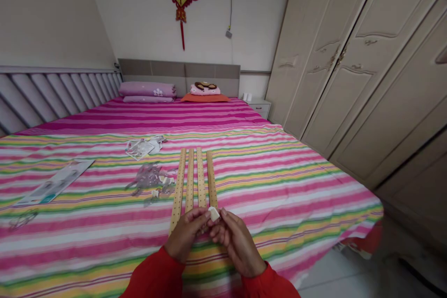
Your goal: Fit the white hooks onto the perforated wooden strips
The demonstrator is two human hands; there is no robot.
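My left hand [185, 235] and my right hand [235, 242] meet over the near edge of the bed, both in red sleeves. Their fingertips pinch a small white plastic piece [213, 214] between them. Just beyond the hands lie several long wooden strips with rows of holes [193, 181], side by side on the striped bedspread [279, 181]. The near ends of the strips are partly hidden by my fingers.
A clear bag with small white and grey parts [150, 181] lies left of the strips. Plastic wrapping [143, 146] and a printed sheet [56, 182] lie further left. Pillows [146, 89] sit at the headboard. A beige wardrobe [349, 65] stands on the right.
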